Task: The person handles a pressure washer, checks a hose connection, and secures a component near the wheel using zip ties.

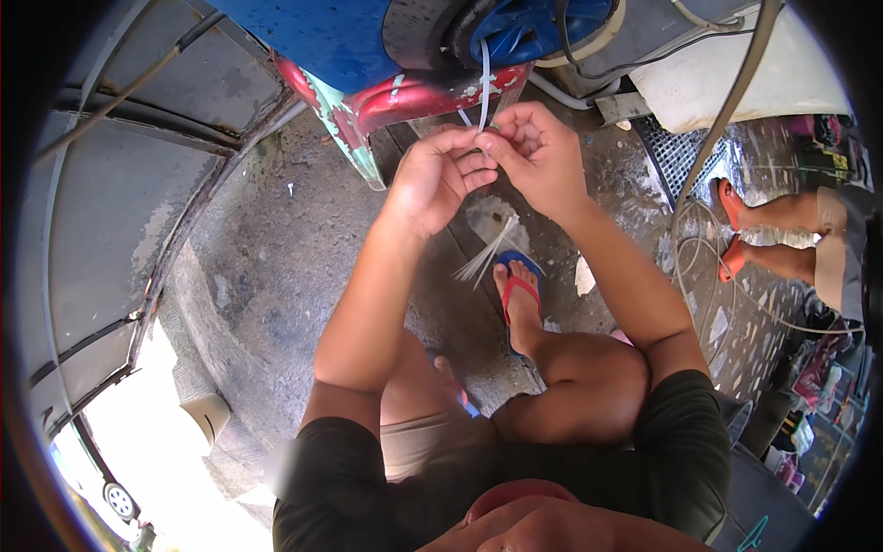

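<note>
My left hand (432, 175) and my right hand (536, 152) meet fingertip to fingertip just below a blue and red machine body (368, 55). Both pinch a thin white plastic tie (484, 78) that runs up from my fingers to the machine's dark round part (432, 32). Below my hands a bundle of white ties (486, 255) lies on the concrete floor (276, 276), next to my foot in a blue and red sandal (521, 296).
Another person's bare legs in red sandals (768, 235) stand at the right. Thin hoses or cables (708, 166) loop across the floor there. A metal grate (676, 152) lies behind. Curved dark metal panels (120, 184) fill the left.
</note>
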The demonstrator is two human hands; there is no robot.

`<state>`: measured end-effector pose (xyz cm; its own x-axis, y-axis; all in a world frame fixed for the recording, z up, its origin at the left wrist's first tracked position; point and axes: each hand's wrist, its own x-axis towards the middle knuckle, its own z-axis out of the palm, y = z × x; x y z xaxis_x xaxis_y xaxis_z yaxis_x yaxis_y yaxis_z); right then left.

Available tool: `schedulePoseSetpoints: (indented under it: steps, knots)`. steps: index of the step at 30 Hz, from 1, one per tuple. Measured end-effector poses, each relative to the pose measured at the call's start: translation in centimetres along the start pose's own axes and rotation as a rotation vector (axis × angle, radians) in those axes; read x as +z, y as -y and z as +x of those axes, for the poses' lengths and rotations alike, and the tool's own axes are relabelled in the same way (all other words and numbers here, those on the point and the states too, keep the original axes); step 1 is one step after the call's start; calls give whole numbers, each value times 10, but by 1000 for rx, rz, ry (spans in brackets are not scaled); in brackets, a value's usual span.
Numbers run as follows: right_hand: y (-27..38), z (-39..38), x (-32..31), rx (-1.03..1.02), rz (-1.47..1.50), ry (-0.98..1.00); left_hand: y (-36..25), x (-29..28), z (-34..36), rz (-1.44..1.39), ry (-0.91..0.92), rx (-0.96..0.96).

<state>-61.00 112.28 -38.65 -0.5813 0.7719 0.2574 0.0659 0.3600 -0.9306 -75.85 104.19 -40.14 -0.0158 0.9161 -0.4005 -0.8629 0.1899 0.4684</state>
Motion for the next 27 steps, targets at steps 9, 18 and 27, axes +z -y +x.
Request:
schedulePoseSetpoints:
  steps: [9, 18, 27]
  knots:
    - [3, -9, 1, 534, 249, 203, 19, -11, 6, 60, -38, 128]
    - [-11, -25, 13, 398, 385, 49, 40, -22, 11, -88, 343, 157]
    - [-22, -47, 25, 117, -29, 38, 13, -21, 24, -154, 370, 171]
